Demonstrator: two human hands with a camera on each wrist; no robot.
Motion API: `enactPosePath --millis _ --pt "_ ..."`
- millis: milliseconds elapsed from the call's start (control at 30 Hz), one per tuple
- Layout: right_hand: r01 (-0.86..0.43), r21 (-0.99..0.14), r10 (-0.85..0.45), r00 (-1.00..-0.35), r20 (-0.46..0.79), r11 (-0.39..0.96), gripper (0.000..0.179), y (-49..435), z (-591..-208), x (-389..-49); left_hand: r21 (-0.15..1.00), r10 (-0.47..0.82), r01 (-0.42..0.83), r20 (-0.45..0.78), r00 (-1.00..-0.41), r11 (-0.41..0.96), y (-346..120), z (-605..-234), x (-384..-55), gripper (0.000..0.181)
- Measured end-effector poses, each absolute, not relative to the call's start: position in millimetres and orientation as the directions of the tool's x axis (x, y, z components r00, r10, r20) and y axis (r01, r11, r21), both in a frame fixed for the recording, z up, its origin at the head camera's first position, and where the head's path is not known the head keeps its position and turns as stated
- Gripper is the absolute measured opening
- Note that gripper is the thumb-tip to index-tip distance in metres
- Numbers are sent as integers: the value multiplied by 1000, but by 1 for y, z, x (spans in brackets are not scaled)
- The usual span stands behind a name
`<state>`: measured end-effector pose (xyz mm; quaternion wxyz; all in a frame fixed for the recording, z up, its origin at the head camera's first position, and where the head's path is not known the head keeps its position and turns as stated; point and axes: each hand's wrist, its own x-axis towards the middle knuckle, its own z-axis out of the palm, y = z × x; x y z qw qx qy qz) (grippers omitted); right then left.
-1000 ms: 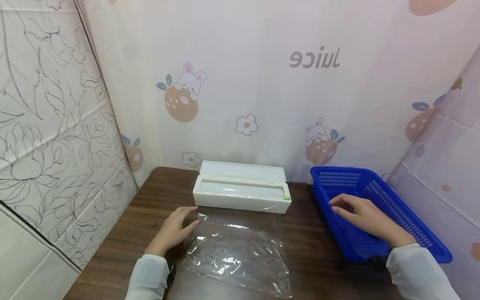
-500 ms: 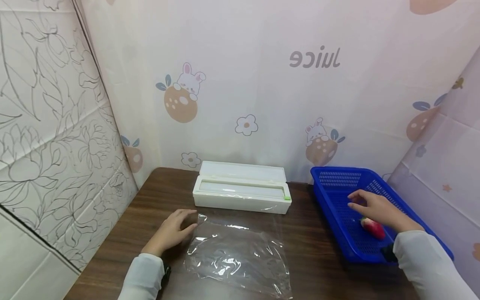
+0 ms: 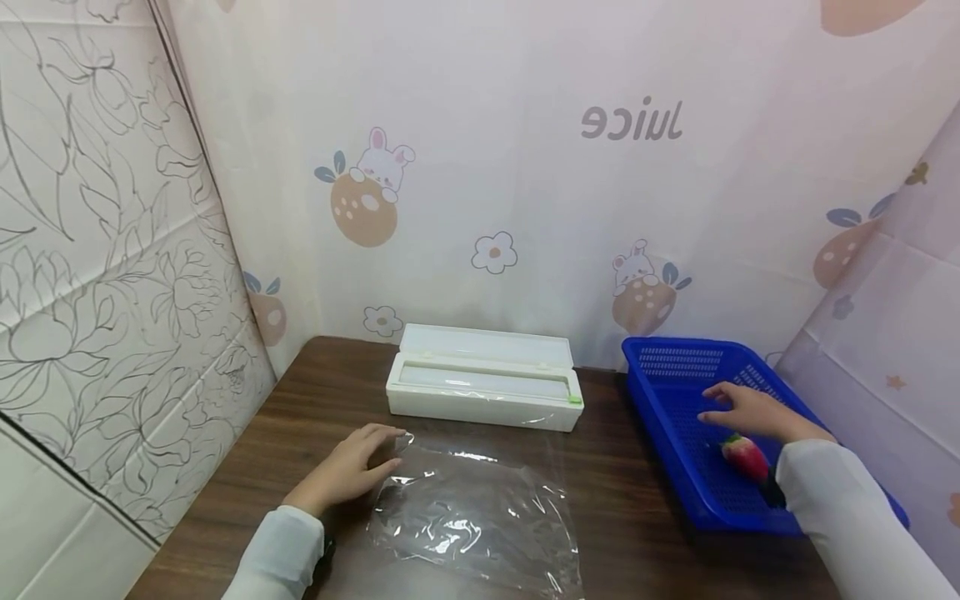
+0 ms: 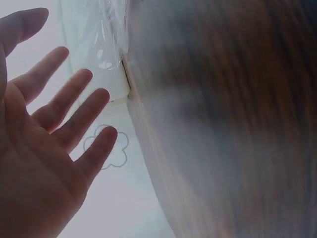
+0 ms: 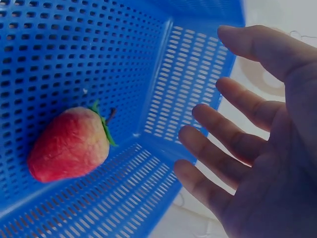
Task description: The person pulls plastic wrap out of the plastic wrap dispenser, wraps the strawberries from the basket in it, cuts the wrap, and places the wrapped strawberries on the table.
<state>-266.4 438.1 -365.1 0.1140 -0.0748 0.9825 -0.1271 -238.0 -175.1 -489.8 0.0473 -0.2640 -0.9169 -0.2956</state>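
- Strawberry (image 3: 745, 457) in basket (image 3: 663, 437), below and nearer than right hand (image 3: 756, 414), leafy end far left
- left hand (image 3: 347, 468) farther off
- both hands empty, fingers loose

Seeing glossy, crinkled plastic on film (image 3: 480, 512) at 6 o'clock, smooth plastic on box (image 3: 480, 408), perforated plastic on basket (image 3: 678, 364) at 4, wood-grain on table (image 3: 618, 492), wrinkled strawberry (image 5: 72, 144).

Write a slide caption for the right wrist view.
A red strawberry lies in a blue perforated basket, the empty right hand apart from it.
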Motion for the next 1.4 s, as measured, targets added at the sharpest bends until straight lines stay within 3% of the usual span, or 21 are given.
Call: enactPosePath --millis 333,833,1400 --pt "-80 -232 -147 -946 -290 970 73 446 -377 -276 483 462 515 234 -855 708 -173 -489 -235 51" --pt "169 -335 -3 -889 -457 927 99 481 -409 -271 457 547 578 214 -809 676 -164 -476 -228 52" --pt "386 -448 132 -856 -500 806 78 497 -446 -270 450 621 632 197 -759 630 -151 -479 -218 49"
